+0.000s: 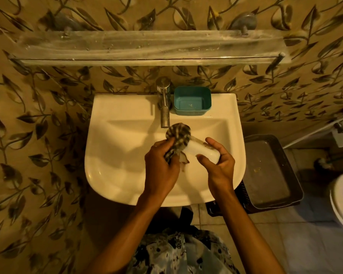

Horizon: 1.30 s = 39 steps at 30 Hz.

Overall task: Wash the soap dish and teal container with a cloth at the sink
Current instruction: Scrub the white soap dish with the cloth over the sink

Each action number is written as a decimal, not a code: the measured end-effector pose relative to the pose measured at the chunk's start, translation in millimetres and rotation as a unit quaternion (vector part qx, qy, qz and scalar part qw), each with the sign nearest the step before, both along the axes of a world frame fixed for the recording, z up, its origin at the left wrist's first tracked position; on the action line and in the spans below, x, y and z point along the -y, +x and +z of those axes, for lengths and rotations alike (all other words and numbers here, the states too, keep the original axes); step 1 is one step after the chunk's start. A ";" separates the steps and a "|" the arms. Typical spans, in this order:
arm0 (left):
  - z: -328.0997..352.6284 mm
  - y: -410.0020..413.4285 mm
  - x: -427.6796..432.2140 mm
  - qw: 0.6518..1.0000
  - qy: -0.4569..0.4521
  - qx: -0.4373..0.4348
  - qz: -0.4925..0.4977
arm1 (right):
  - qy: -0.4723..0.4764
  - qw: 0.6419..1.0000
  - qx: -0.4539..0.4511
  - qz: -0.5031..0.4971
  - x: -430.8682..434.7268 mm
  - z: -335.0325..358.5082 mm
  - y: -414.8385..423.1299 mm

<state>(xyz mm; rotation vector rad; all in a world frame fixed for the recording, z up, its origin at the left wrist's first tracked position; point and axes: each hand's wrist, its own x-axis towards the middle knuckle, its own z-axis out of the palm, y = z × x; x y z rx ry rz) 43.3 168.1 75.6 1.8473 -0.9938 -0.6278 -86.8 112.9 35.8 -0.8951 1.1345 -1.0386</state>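
Soap dish (203,152), white, stiff and likely slippery, is pinched by its near end in the right hand (219,167), just below the tap (164,101). The soft checked cloth (179,134) is bunched in the left hand (160,169) against it. Teal container (192,100) is parked beside the tap.

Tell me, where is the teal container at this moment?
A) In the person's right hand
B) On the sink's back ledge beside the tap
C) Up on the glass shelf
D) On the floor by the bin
B: the teal container stands on the back ledge of the sink beside the tap, while the left hand grips the cloth and the right hand holds the soap dish.
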 end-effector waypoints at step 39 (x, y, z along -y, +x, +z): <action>-24.7 22.9 30.0 0.922 0.071 -0.381 -0.015 | 0.261 0.959 0.095 -0.053 -0.6 -12.9 45.7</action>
